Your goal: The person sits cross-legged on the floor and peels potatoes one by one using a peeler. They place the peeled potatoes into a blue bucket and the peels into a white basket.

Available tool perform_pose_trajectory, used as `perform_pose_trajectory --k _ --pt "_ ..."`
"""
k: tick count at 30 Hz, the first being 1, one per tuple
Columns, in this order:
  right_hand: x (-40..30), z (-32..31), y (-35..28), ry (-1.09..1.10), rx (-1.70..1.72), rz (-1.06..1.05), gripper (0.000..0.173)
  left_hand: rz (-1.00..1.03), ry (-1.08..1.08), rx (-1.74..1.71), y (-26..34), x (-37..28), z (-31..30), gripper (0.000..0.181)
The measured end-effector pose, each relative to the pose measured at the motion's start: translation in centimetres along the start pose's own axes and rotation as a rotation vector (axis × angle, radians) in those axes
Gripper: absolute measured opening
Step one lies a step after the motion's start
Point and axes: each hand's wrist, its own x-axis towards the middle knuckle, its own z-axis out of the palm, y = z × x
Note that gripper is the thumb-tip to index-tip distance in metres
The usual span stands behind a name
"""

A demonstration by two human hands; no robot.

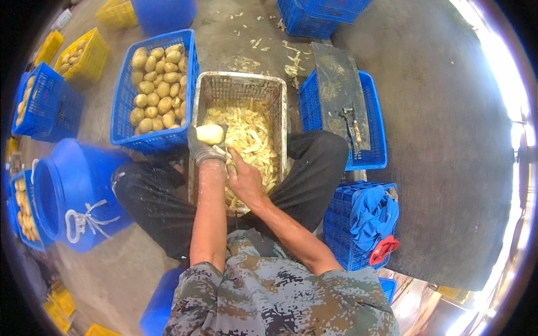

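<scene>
My left hand (202,148), in a grey glove, grips a pale peeled potato (210,134) above the left side of a dirty white plastic crate (282,122). Potato peelings (252,138) fill the lower part of that crate, which stands between my bent legs. Bare and just to the right of the glove, my right hand (247,180) is closed around a small hand tool (236,167). Only a bit of green shows of the tool; its working end cannot be made out. A strip of peel (219,150) lies close under the potato.
A blue crate of unpeeled potatoes (157,90) stands at the left. On the right, a dark board (342,84) bridges a blue crate (375,122), bearing a peeler (348,113) and a wooden-handled knife (357,131). A blue barrel (92,168) lies beside my left knee. Peelings (293,65) litter the floor ahead.
</scene>
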Motion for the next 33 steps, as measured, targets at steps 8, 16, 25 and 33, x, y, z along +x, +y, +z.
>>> perform_pose_trajectory --k 8,16,25,33 --pt "2.7 -0.9 -1.6 -0.025 0.217 0.07 0.042 -0.094 -0.252 -0.046 0.7 1.7 -2.6 0.063" --pt "-0.1 -1.3 -1.0 -0.064 0.162 0.088 0.045 0.019 -0.095 0.016 0.4 0.0 -1.1 0.063" --pt "1.3 -1.6 -2.1 -0.042 0.137 0.086 0.046 -0.112 -0.33 -0.114 0.3 0.7 -2.5 0.052" --pt "2.4 -2.6 -1.5 0.042 0.09 0.009 0.048 -0.043 -0.423 0.016 0.0 1.1 -2.8 0.05"
